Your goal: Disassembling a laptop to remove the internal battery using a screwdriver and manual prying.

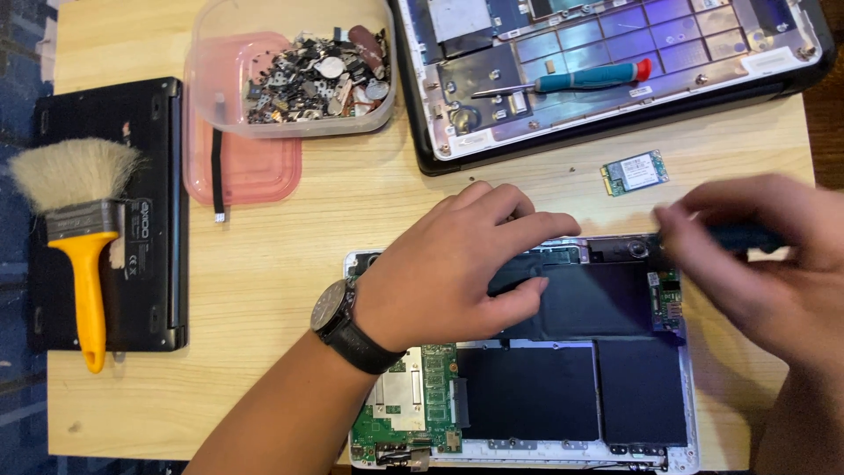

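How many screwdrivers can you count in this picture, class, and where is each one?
2. One teal-handled screwdriver lies on the opened laptop shell at the top. The right hand grips another, blurred, over the opened laptop below. More may be hidden under the hands.

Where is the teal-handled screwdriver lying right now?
In the head view, the teal-handled screwdriver lies top right, inside the opened laptop shell, above the small green circuit card on the wooden table.

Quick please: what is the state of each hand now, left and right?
Left hand: open, fingers spread flat on the black battery panel of the opened laptop.
Right hand: blurred, closed around a dark blue tool handle.
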